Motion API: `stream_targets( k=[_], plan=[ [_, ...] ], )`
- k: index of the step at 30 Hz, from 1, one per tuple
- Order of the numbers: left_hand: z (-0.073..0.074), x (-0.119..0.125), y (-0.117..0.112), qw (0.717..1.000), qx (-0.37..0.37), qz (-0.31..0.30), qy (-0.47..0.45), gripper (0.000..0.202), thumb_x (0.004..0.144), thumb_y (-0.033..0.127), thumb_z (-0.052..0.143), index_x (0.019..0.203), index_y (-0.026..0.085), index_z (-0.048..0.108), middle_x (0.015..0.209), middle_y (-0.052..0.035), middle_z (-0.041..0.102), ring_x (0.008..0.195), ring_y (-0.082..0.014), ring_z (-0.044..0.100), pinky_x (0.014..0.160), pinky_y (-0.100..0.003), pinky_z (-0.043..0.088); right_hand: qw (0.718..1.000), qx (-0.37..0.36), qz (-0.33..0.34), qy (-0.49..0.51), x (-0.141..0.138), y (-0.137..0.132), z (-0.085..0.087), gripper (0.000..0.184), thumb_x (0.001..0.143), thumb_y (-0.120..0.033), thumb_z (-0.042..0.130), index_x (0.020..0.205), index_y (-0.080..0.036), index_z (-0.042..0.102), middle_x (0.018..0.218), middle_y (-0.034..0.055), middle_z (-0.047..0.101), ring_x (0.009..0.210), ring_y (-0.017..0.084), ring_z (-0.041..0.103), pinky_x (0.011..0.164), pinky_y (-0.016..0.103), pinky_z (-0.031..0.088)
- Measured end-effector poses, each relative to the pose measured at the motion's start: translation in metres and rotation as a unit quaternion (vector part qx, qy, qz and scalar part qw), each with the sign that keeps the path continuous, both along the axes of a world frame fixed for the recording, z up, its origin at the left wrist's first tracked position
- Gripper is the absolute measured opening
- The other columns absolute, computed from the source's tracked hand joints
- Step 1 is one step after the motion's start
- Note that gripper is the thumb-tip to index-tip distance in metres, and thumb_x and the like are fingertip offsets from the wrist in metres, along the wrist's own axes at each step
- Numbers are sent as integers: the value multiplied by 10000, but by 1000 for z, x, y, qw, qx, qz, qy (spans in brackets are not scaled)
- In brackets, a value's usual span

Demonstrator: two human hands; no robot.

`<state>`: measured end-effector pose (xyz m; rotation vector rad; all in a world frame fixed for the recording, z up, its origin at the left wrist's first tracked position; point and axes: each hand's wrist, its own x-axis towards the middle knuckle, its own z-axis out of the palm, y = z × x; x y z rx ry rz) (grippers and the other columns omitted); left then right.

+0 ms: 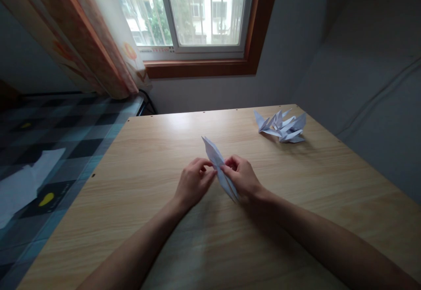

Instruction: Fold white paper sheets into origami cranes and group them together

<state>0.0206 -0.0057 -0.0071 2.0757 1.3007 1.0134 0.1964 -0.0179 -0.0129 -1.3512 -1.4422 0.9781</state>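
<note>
A long, narrow folded piece of white paper (217,160) stands tilted over the middle of a light wooden table (148,171). My left hand (194,182) pinches its left edge with curled fingers. My right hand (241,178) grips it from the right, fingers closed round the middle and lower part. The paper's upper tip points away from me and its lower tip reaches past my right palm. Both hands rest close together on the tabletop.
A small heap of folded white paper shapes (283,127) lies at the table's far right. A checked blue cloth (66,136) with white sheets (23,180) covers a surface on the left. Behind are a window (194,14), a curtain (95,36) and a grey wall.
</note>
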Motion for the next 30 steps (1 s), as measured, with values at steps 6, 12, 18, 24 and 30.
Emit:
stream_targets(
  k=[6,12,18,24,30],
  plan=[
    [3,11,-1,913,-189,8,-362,358,640,296,810,782,177,504,692,21,640,646,-132,631,621,-239,491,966,-14,14,256,-12,-5,0,333,687,-341,770,874,-209,528,659,-48,610,621,141,615,600,260,480],
    [15,18,-10,881,-207,5,-425,368,598,207,819,705,167,469,624,55,588,578,-78,578,575,-189,467,967,-31,22,253,-11,-8,1,308,717,-395,758,894,-173,637,665,-13,658,600,142,618,596,267,491],
    [20,21,-16,873,-243,-6,-422,413,604,258,836,752,181,458,630,35,640,561,-122,618,546,-227,488,964,-59,28,256,-8,-10,8,327,704,-457,764,679,-175,601,587,1,655,506,141,589,501,260,464],
    [6,22,-14,874,-267,-31,-405,335,657,355,819,822,140,622,708,-31,691,641,-167,645,608,-273,501,957,-65,31,280,-9,-13,8,374,682,-461,784,638,-185,537,553,-23,618,485,121,552,486,239,425],
    [-2,17,-10,885,-272,-37,-375,311,687,412,790,713,122,681,596,-13,609,570,-130,554,554,-244,429,964,-37,40,260,-7,-11,2,312,776,-468,702,708,-168,648,625,-9,629,551,124,554,538,248,435]
  ],
)
